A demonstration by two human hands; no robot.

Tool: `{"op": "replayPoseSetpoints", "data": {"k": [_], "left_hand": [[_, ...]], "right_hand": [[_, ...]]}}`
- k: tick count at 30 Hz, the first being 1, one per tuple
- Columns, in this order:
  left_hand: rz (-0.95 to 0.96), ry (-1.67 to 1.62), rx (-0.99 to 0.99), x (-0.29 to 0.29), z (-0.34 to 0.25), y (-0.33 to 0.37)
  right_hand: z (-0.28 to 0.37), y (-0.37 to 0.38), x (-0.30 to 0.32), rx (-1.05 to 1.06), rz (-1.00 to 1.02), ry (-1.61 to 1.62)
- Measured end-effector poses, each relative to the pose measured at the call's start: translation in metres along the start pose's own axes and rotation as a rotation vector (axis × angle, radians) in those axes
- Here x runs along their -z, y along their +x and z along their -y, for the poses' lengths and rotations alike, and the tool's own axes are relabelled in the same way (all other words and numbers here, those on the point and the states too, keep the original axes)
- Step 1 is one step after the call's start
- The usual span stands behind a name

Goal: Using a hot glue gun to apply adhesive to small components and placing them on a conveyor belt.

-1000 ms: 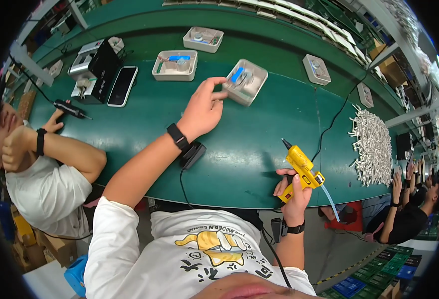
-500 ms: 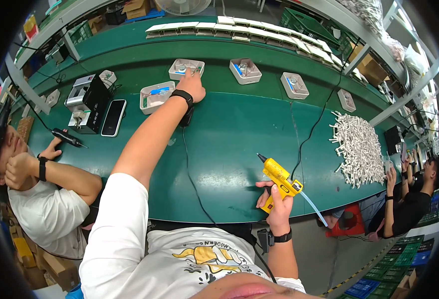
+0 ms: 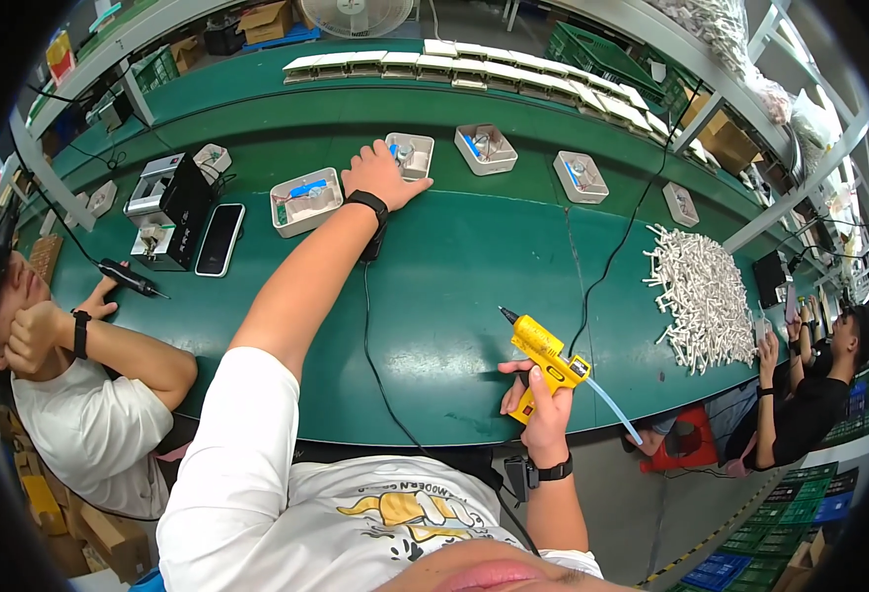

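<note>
The left hand (image 3: 385, 180) reached to the far side of the green table (image 3: 454, 286), over a pale tray (image 3: 429, 158) with a round part and something blue inside. Its fingers lay spread across the tray's left side, the thumb out by the near edge; the hand hid part of the contents, and I could not tell whether it gripped. The right hand (image 3: 541, 400), nearer the person, was closed around the handle of a yellow glue gun (image 3: 545, 345), whose black nozzle pointed far and left.

Another tray (image 3: 308, 226) stood close on the left, beside the left forearm, hemming that side. To the right a third tray (image 3: 494, 168), a fourth (image 3: 582, 195) and a fifth (image 3: 682, 203) curved away. A black cable (image 3: 607, 266) ran from the gun toward the far shelf, crossing the table's right half; a thinner cord (image 3: 375, 355) lay between the two arms. A heap of small white pieces (image 3: 701, 301) filled the right end. On the left were a phone (image 3: 219, 240), a black machine (image 3: 168, 212) and a seated co-worker (image 3: 89, 419), one hand by a dark screwdriver (image 3: 133, 278). White panels (image 3: 474, 72) lined the far side.
</note>
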State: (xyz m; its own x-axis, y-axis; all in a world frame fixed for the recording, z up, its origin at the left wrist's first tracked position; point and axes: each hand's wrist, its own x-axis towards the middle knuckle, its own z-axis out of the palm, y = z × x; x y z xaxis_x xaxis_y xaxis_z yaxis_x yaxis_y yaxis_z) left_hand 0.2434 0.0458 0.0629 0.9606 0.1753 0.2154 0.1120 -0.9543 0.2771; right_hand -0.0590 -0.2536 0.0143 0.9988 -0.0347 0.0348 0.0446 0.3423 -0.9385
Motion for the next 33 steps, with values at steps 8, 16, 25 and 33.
{"op": "replayPoseSetpoints", "data": {"k": [8,16,25,33], "left_hand": [[-0.036,-0.402,0.146,-0.001,0.004,0.021],[0.33,-0.817,-0.474,0.084,0.046,-0.184],[0.388,-0.634,-0.522,0.112,0.087,-0.29],[0.326,-0.27,-0.445,0.104,0.063,-0.286]], "right_hand": [[0.0,-0.006,-0.001,0.004,-0.009,0.019],[-0.001,-0.002,0.002,0.012,-0.091,0.084],[0.005,0.005,0.0,0.015,-0.059,0.042],[0.0,-0.008,-0.002,0.055,-0.032,-0.023]]}}
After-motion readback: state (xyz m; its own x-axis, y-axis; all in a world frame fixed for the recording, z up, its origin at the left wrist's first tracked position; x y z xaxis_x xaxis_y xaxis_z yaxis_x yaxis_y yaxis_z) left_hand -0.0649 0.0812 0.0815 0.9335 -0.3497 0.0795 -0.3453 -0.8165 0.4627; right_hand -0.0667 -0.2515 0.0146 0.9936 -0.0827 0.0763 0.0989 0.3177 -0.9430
